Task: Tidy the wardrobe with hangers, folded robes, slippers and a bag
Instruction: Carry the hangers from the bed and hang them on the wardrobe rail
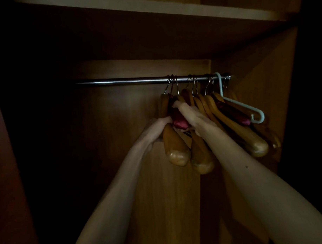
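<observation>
**Both hands among the hangers**

Glossy wooden hangers (201, 152) with thin wire hooks crowd the right end of the chrome rail (121, 80). The left hand (159, 128) curls round one rounded wooden shoulder; the right hand (186, 111) grips a padded maroon satin hanger (178, 118) (dim light). A pale plastic hanger (235, 104) hangs furthest right.

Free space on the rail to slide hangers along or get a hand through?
The metal rail is bare left of the leftmost wooden hanger. Rightward to the wardrobe side panel it is crowded: wooden hangers, a padded maroon hanger and a pale plastic hanger, with the left hand and right hand among them.
</observation>
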`<state>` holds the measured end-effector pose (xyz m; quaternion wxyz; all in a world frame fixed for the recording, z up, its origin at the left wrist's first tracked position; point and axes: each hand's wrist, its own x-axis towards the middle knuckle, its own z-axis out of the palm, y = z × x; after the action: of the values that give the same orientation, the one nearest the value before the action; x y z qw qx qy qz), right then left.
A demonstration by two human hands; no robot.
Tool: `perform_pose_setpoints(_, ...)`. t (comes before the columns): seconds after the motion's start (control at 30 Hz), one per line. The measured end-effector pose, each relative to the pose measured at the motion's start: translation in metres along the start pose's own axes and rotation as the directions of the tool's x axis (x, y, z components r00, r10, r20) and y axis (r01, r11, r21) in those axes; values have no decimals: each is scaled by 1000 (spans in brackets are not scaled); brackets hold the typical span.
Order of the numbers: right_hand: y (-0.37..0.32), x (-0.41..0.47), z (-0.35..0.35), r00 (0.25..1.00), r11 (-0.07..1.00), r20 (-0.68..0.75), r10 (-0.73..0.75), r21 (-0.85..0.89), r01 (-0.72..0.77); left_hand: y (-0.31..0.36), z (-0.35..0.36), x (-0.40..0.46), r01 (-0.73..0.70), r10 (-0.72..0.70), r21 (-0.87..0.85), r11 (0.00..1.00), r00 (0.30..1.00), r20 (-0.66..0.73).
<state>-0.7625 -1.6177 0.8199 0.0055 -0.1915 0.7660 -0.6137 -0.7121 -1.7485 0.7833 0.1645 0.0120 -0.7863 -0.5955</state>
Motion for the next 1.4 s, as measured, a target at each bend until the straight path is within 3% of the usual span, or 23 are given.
perform_pose_setpoints(0.2, 15, -20, 1, 994, 989, -92, -55, -144, 41, -9, 0, -15, -42, 42, 10, 999, 999, -10)
perform_pose_setpoints(0.33, 36, -40, 1, 955, 935, -188, -229, -315, 163, -18, 1, -27, -72, 74, 31, 997, 994, -84)
perform_pose_setpoints(0.47, 55, -74, -4, 869, 847, -288, -401, -477, 233, -30, 3, -36, -96, 93, -13, 995, 984, -149)
perform_pose_setpoints(0.63, 104, -124, -10, 736, 788, -340, -585, -454, 416, -67, 18, -57, -140, 102, -145, 980, 965, -240)
perform_pose_setpoints(0.77, 163, -154, -1, 719, 821, -399, -568, -329, 466, -127, 43, -77, -57, 34, -96, 994, 974, -225)
perform_pose_setpoints(0.9, 237, -171, 14, 867, 870, -270, -420, -392, 299, -209, 79, -93, 68, -51, 162, 984, 993, -105)
perform_pose_setpoints(1.0, 301, -177, 21, 977, 841, -105, -188, -532, 104, -267, 109, -113, 125, -163, 381, 916, 984, 70)
perform_pose_setpoints(1.07, 346, -185, 22, 1000, 805, -14, -22, -593, 9, -304, 128, -125, 158, -268, 477, 864, 948, 171)
perform_pose_setpoints(1.13, 387, -198, 18, 987, 799, 60, 152, -595, -86, -337, 147, -138, 187, -389, 571, 799, 886, 254)
perform_pose_setpoints(1.23, 438, -230, 14, 902, 780, 141, 409, -566, -265, -379, 171, -165, 192, -555, 680, 708, 747, 367)
perform_pose_setpoints(1.3, 471, -257, 12, 848, 749, 131, 514, -550, -369, -402, 185, -186, 218, -616, 676, 703, 661, 428)
perform_pose_setpoints(1.4, 509, -301, 10, 765, 680, 80, 639, -526, -512, -433, 206, -214, 173, -640, 704, 688, 601, 478)
